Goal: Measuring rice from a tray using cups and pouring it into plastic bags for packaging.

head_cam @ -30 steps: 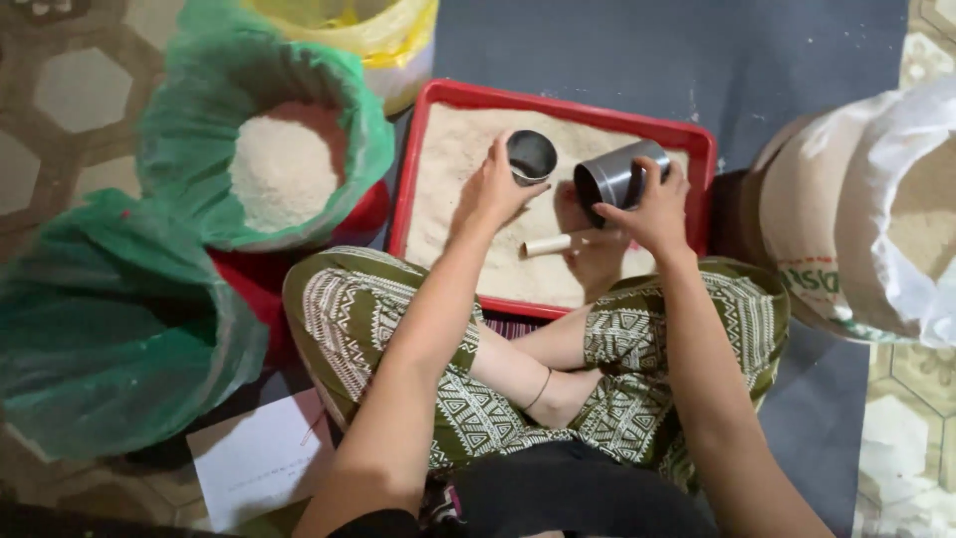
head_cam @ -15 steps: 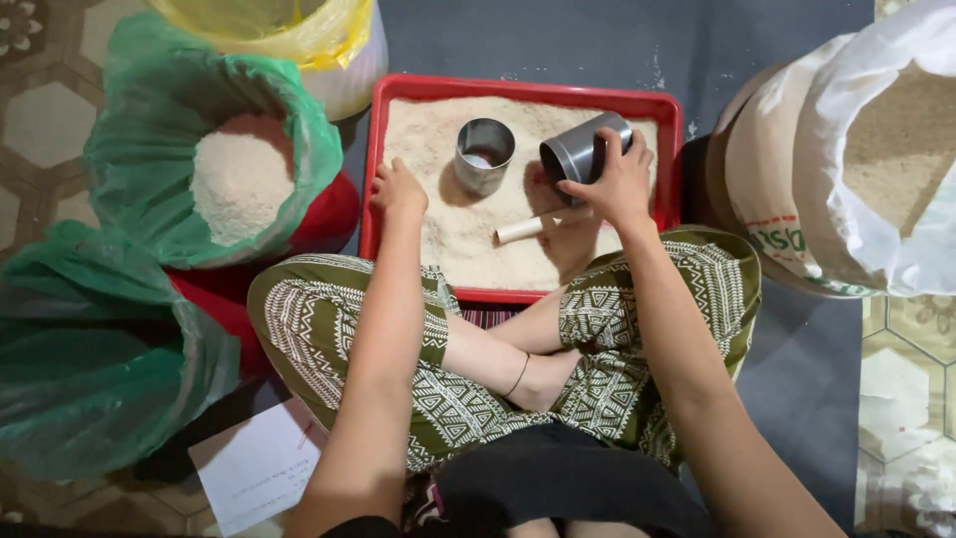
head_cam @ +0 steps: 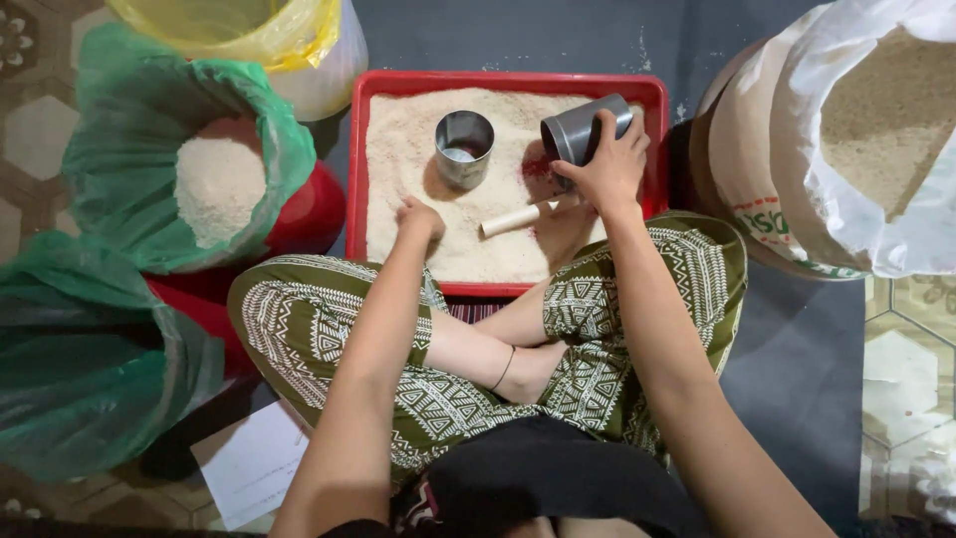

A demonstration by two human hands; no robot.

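A red tray (head_cam: 506,82) full of pale grain lies on the floor in front of my crossed legs. My right hand (head_cam: 605,167) grips a grey metal cup (head_cam: 583,128), tipped on its side over the right part of the tray. A second metal cup (head_cam: 464,145) stands upright in the grain near the middle. A short pale stick (head_cam: 516,218) lies on the grain below my right hand. My left hand (head_cam: 422,216) rests in the grain at the tray's lower left, its fingers curled into the grain.
A green bag (head_cam: 149,120) of white grain sits in a red basin at the left, another green bag (head_cam: 90,359) nearer me. A yellow-lined bucket (head_cam: 259,30) stands at the back. A large white sack (head_cam: 856,130) of grain stands at the right. Paper (head_cam: 254,463) lies by my left knee.
My left hand has let go of the upright cup and moved left and down into the grain. My right hand still holds the tipped cup.
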